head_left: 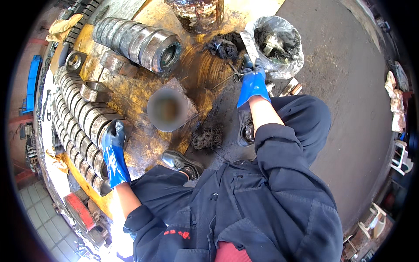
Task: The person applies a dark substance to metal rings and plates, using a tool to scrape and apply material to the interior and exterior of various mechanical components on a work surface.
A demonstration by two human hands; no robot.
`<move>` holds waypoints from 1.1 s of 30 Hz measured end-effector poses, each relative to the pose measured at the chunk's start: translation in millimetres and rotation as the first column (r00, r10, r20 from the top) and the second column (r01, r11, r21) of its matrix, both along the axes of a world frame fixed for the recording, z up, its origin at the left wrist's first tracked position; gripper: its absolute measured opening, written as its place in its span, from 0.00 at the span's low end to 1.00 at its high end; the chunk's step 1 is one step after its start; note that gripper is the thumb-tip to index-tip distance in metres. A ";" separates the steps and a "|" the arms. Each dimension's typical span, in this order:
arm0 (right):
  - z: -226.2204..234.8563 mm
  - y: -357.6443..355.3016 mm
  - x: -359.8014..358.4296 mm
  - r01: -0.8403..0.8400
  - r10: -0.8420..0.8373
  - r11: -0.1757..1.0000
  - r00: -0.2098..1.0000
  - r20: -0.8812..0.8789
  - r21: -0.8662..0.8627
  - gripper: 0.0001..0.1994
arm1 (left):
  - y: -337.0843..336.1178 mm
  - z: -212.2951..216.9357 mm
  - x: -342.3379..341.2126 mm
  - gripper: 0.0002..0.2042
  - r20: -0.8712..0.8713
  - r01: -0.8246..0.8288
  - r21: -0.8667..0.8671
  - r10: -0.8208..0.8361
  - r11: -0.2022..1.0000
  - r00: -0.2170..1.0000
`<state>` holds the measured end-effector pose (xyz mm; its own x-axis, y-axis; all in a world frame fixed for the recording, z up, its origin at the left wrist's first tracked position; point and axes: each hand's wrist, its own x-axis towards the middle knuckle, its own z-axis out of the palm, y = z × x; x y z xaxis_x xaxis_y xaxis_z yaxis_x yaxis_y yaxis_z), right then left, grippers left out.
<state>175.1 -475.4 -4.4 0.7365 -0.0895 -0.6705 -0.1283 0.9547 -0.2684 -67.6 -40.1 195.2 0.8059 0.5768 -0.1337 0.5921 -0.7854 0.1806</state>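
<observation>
My left hand (114,142), in a blue rubber glove, is at the near end of a row of thick metal rings (89,114). Its fingers curl over the end ring's edge. Out to the right, my right hand (254,82), gloved the same, is closed beside a bin lined with clear plastic (297,56). Thin metal loops (237,77) and a rod show at its fingers; what it grips is partly hidden. Dark, greasy waste (279,46) fills the bin. A dark clump of greasy rags or shavings (224,47) lies left of that hand.
A larger row of rings (137,41) lies behind on the oily yellow board (205,83). A loose ring (93,91) sits by the left row. A round-topped piece, blurred in the middle (187,105), stands before me. A grimy drum (196,15) is at the back.
</observation>
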 end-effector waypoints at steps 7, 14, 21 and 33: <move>-16.5 -11.1 -26.4 0.086 -0.098 0.960 0.995 0.036 0.265 0.10 | 0.8 1.8 -14.0 0.24 0.026 0.004 0.045 -0.005 0.999 1.000; 18.6 57.6 -79.0 -0.469 0.469 0.883 0.883 0.000 0.017 0.15 | -22.2 37.6 2.6 0.23 0.208 -0.010 -0.011 0.012 1.000 0.978; 61.8 82.5 -102.2 -0.249 0.908 -0.005 0.405 -0.109 -0.969 0.09 | 9.3 72.9 8.3 0.25 0.551 0.084 -0.265 0.079 0.961 0.831; 91.3 103.9 -190.1 0.758 0.223 -0.641 0.039 -0.974 -0.116 0.22 | 11.4 51.6 -37.9 0.23 0.367 -0.021 0.012 0.015 1.000 0.930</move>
